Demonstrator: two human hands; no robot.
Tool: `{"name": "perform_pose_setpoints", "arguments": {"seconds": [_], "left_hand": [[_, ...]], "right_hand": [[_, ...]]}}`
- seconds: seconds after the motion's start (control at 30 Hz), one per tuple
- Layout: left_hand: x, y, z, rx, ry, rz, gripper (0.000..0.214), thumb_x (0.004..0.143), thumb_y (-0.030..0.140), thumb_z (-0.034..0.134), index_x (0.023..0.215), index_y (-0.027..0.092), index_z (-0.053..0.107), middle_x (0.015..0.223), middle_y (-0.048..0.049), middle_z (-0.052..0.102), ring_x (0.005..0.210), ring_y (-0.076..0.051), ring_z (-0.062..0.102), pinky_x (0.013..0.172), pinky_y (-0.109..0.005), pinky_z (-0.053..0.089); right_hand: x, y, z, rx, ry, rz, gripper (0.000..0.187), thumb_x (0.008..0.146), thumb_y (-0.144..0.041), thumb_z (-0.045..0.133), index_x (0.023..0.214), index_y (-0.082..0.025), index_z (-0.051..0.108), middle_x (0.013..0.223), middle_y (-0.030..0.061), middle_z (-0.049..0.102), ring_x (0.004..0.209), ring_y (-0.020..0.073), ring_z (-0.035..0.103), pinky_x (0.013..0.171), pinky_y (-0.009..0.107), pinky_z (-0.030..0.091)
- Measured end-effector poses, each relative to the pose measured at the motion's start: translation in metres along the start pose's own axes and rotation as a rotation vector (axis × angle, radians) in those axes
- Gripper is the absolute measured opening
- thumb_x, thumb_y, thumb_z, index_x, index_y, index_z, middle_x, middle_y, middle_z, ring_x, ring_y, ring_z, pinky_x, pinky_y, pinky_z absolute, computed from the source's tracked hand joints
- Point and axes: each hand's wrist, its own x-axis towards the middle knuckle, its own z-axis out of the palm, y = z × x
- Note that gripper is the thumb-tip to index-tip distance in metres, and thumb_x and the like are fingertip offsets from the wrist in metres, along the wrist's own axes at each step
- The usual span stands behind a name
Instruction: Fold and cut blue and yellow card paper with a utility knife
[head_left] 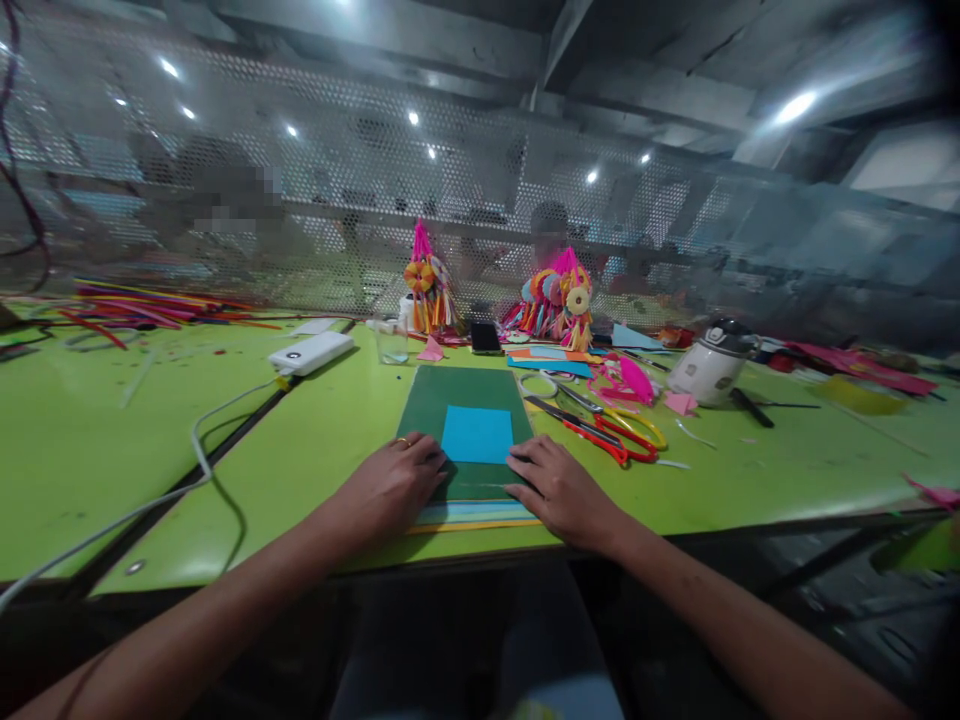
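A small bright blue square of paper (pixel 478 435) lies flat on a dark green sheet (pixel 459 386) in front of me. Below the green sheet, the edges of light blue and yellow-orange paper (pixel 469 515) stick out towards me. My left hand (pixel 401 478), with a ring on one finger, rests at the blue square's left edge, its fingers bent and lying on the green sheet. At the opposite edge, my right hand (pixel 559 485) lies with its fingers spread, tips touching the square's side. Neither hand lifts anything.
Right of the sheets lie red-handled scissors (pixel 619 445) and yellow-handled scissors (pixel 641 425). Farther back are a phone (pixel 486 338), tasselled ornaments (pixel 555 295), a clear cup (pixel 391 342) and a white jug (pixel 712 365). A corded white box (pixel 311 352) stands left. Behind is a perforated screen (pixel 337 220).
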Motion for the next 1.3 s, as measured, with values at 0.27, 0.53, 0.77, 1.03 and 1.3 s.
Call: {"name": "perform_pose_setpoints", "arguments": {"seconds": [0.27, 0.53, 0.77, 1.03, 1.3], "left_hand": [[-0.001, 0.002, -0.001, 0.015, -0.009, -0.016, 0.029, 0.098, 0.022, 0.038, 0.089, 0.014, 0.065, 0.091, -0.0108, 0.059, 0.084, -0.021, 0.053, 0.076, -0.036, 0.047], [-0.003, -0.001, 0.006, -0.001, 0.037, -0.020, 0.031, 0.098, 0.021, 0.038, 0.084, 0.014, 0.064, 0.090, -0.0107, 0.060, 0.084, -0.021, 0.052, 0.076, -0.037, 0.046], [-0.003, -0.003, 0.006, -0.024, 0.043, -0.023, 0.029, 0.098, 0.021, 0.038, 0.091, 0.014, 0.066, 0.092, -0.0102, 0.061, 0.087, -0.022, 0.053, 0.078, -0.038, 0.047], [-0.001, -0.002, 0.006, -0.056, 0.076, -0.027, 0.031, 0.099, 0.022, 0.037, 0.092, 0.014, 0.066, 0.093, -0.0107, 0.061, 0.089, -0.021, 0.053, 0.080, -0.036, 0.047], [-0.003, -0.001, 0.008, -0.033, 0.098, 0.003, 0.029, 0.097, 0.018, 0.039, 0.090, 0.014, 0.066, 0.092, -0.0107, 0.061, 0.089, -0.021, 0.053, 0.081, -0.035, 0.046]], "right_hand": [[-0.002, 0.000, -0.007, 0.039, 0.022, 0.011, 0.025, 0.093, -0.032, 0.055, 0.104, -0.014, 0.069, 0.111, 0.0130, 0.066, 0.105, 0.0266, 0.054, 0.090, 0.045, 0.047], [0.071, 0.038, -0.005, 0.023, -0.055, 0.149, 0.033, 0.093, -0.037, 0.054, 0.109, -0.012, 0.067, 0.112, 0.0146, 0.066, 0.109, 0.0255, 0.055, 0.100, 0.043, 0.039], [0.107, 0.053, 0.005, 0.023, -0.428, 0.255, 0.076, 0.065, -0.065, 0.073, 0.120, -0.014, 0.062, 0.119, 0.0193, 0.062, 0.110, 0.0359, 0.056, 0.084, 0.038, 0.045], [0.100, 0.072, 0.004, 0.224, -0.484, 0.371, 0.037, 0.065, -0.047, 0.078, 0.083, -0.018, 0.064, 0.084, 0.0059, 0.066, 0.074, 0.0196, 0.058, 0.057, 0.026, 0.035], [0.089, 0.062, 0.001, 0.340, -0.314, 0.361, 0.021, 0.065, -0.024, 0.078, 0.073, -0.018, 0.060, 0.074, 0.0004, 0.058, 0.066, 0.0133, 0.049, 0.057, 0.023, 0.031]]}}
